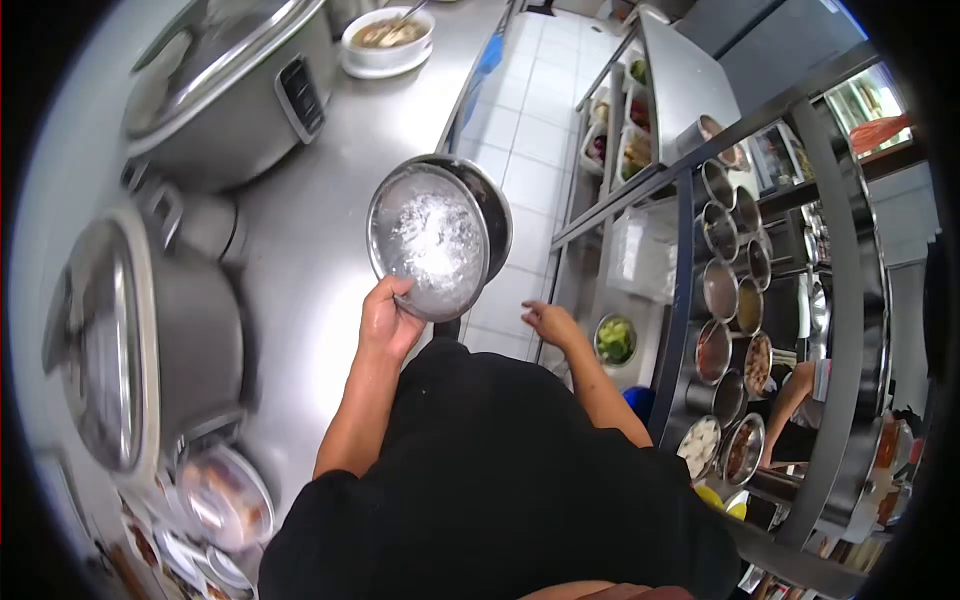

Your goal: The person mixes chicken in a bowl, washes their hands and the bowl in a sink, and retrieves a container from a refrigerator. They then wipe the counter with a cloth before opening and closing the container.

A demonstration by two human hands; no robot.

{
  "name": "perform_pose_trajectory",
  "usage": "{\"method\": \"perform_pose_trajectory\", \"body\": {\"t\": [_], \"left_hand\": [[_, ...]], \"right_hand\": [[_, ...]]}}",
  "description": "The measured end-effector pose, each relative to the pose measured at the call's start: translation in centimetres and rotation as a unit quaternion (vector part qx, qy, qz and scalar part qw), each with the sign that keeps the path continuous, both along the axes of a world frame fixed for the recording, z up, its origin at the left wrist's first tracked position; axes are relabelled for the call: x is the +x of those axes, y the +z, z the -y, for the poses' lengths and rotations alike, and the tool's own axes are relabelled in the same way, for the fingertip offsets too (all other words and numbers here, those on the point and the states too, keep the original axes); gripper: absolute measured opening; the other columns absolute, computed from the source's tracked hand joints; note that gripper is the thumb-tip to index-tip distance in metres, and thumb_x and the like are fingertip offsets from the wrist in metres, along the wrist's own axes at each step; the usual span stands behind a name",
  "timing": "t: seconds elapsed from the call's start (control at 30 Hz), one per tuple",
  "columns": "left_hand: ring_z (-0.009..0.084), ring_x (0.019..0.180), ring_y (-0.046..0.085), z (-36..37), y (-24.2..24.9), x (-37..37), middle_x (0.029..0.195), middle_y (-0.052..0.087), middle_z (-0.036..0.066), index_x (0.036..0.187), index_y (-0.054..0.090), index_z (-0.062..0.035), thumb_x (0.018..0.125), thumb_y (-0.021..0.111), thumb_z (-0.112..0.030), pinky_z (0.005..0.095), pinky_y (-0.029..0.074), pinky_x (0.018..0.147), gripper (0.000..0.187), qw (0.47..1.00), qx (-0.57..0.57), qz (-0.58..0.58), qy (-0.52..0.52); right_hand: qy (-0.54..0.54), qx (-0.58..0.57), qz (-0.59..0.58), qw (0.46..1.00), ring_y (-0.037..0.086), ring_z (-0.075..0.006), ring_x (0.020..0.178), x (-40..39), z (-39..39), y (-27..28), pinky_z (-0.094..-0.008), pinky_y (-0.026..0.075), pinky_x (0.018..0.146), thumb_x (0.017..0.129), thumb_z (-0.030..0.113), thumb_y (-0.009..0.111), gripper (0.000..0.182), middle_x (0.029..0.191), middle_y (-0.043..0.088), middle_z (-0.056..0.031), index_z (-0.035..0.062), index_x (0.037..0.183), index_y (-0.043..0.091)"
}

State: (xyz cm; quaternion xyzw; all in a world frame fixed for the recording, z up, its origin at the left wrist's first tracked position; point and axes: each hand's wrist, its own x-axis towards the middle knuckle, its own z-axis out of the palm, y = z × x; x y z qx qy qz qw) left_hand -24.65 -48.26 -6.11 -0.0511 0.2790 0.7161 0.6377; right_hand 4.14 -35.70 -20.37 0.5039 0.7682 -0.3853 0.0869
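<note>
My left hand (388, 322) grips the near rim of a round metal plate (430, 240), thumb on top. White powder or a bright glare covers the plate's middle; I cannot tell which. Under and behind the plate shows a metal bowl (497, 215), its inside mostly hidden; whether my fingers also hold it is hidden. Both are over the right edge of the steel counter (310, 250). To the right, my right hand (548, 322) hangs over the floor with its fingers apart and nothing in them.
Two large lidded cookers (190, 340) stand along the left. A white bowl of food (388, 35) is at the counter's far end. On the right, a steel rack holds metal pots (718, 290) and a bowl of green pieces (615, 338). Another person's arm (790, 410) shows beyond.
</note>
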Motion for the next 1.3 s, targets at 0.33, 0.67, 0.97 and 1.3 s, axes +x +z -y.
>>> {"method": "perform_pose_trajectory", "body": {"t": [0.33,0.67,0.97,1.3], "left_hand": [[0.0333,0.118,0.057,-22.1,3.3,-4.0,0.128,0.057,0.021,0.131,0.042,0.0121,0.078,0.048,-0.001,0.0491,0.044,0.106,0.054,0.996,0.042,-0.039,-0.071],[0.0346,0.118,0.056,-42.5,0.5,-2.3,0.126,0.056,0.019,0.13,0.045,0.0078,0.073,0.048,0.002,0.0509,0.045,0.105,0.057,0.994,-0.036,-0.087,-0.05],[0.0364,0.122,0.053,-61.5,0.1,-6.4,0.129,0.054,0.019,0.133,0.044,0.0063,0.069,0.051,0.0,0.0539,0.042,0.107,0.064,0.992,-0.011,-0.125,0.01],[0.0354,0.118,0.054,-86.5,1.6,-12.8,0.127,0.054,0.02,0.129,0.044,0.0087,0.071,0.05,0.003,0.0545,0.043,0.105,0.058,0.984,-0.027,-0.163,-0.071]], "right_hand": [[0.023,-0.044,0.039,0.998,0.06,-0.0359,0.114,-1.0,-18.7,-2.5,-0.0429,0.047,0.098,0.087,0.037,0.063,0.051,0.122,0.064,-0.0197,0.0073,0.128,0.06],[0.052,0.095,0.003,0.994,0.064,-0.0356,0.104,-8.6,-49.5,2.0,-0.0453,0.051,0.091,0.086,0.034,0.063,0.043,0.111,0.068,-0.0173,0.0124,0.123,0.064],[-0.153,0.244,-0.254,0.923,0.067,-0.0299,0.097,-7.0,-76.7,14.2,-0.0371,0.052,0.087,0.087,0.025,0.065,0.035,0.103,0.071,-0.0145,0.0137,0.12,0.067],[-0.51,0.518,-0.184,0.662,0.059,-0.0067,0.069,12.1,-88.4,24.8,-0.0245,0.047,0.067,0.084,0.038,0.072,0.036,0.07,0.065,0.0006,0.0214,0.116,0.071]]}}
